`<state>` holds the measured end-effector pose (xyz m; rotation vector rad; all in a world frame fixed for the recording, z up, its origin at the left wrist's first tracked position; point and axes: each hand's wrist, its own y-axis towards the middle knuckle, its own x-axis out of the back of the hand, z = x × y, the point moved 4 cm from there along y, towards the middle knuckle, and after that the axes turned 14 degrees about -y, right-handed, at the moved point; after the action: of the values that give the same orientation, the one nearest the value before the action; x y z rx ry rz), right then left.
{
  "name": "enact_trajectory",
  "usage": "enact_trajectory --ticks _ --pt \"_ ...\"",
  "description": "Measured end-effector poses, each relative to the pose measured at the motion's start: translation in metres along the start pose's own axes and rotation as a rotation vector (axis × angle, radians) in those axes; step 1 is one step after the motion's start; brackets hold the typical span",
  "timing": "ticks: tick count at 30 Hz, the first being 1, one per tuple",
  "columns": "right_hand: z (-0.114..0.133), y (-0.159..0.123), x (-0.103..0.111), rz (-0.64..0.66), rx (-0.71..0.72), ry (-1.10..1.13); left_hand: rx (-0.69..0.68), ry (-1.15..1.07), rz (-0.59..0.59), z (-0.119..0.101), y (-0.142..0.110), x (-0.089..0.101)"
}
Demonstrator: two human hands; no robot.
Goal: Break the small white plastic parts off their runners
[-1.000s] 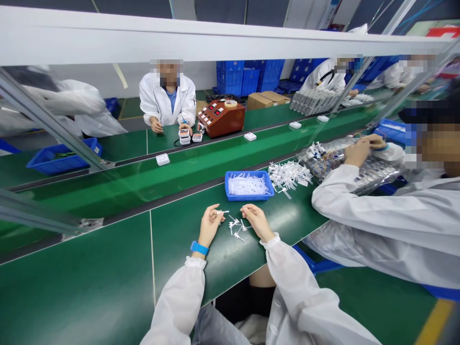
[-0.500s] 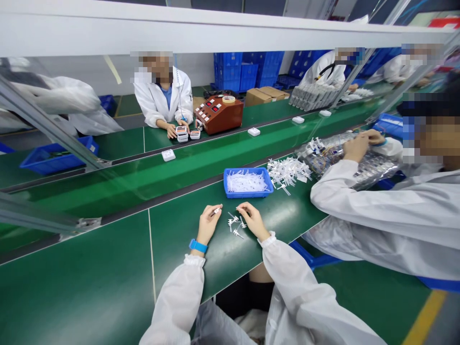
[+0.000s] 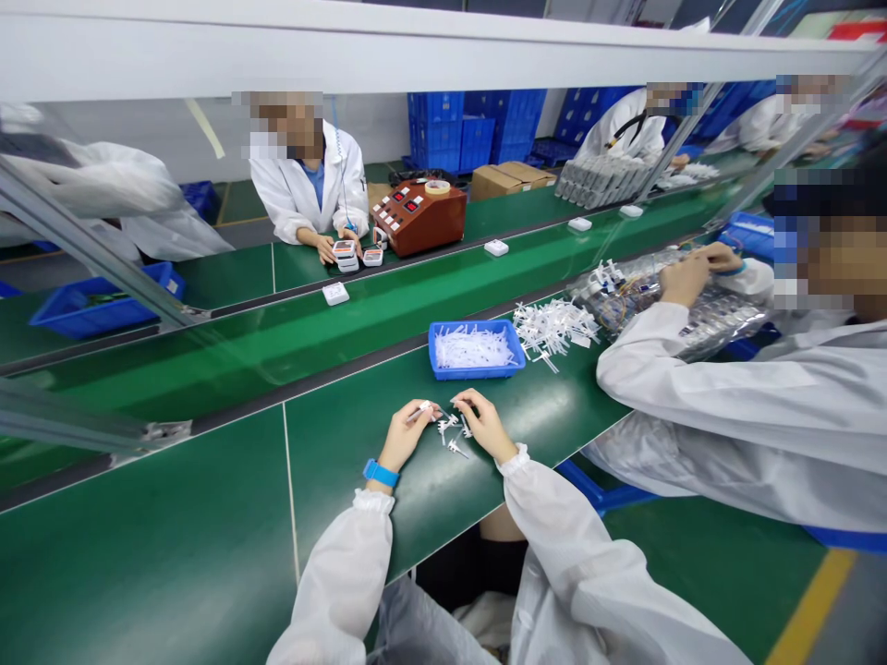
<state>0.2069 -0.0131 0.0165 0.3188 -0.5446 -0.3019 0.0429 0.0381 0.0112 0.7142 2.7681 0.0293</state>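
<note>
My left hand [image 3: 402,439] is closed in a pinch on a small white plastic part [image 3: 425,406], held just above the green bench [image 3: 346,453]. Facing it a short gap away, my right hand [image 3: 486,429] has its thumb and fingertips pressed together; what sits in them is too small to make out. Between and below the hands lie several small white parts with thin stems [image 3: 455,447]. Just beyond them stands a blue tray [image 3: 478,373] filled with short, translucent white pieces [image 3: 475,349].
A heap of white stemmed parts [image 3: 554,328] lies right of the tray. A co-worker's sleeve [image 3: 665,369] and hands are close on the right, over bagged parts. Behind runs a green conveyor with white boxes [image 3: 335,294]; a brown device [image 3: 422,222] stands across it.
My left hand has turned its white part slightly toward my right hand, and the fingertips are a little closer together. White boxes on the conveyor have shifted slightly to the right.
</note>
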Motion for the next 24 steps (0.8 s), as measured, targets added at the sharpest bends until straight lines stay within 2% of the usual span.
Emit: enact_trajectory --ticks 4,14,21,24 --pt "0.003 0.0 0.0 0.01 0.011 -0.014 0.014 0.017 0.051 -0.004 -0.003 -0.007" --pt "0.001 -0.001 -0.001 0.012 0.032 -0.026 -0.004 0.033 0.079 -0.008 -0.005 -0.012" --pt "-0.001 -0.001 -0.002 0.016 0.04 -0.044 0.007 -0.004 0.067 -0.009 -0.005 -0.013" --pt "0.001 -0.001 -0.003 0.021 0.05 -0.06 0.011 -0.038 0.019 -0.004 -0.004 -0.01"
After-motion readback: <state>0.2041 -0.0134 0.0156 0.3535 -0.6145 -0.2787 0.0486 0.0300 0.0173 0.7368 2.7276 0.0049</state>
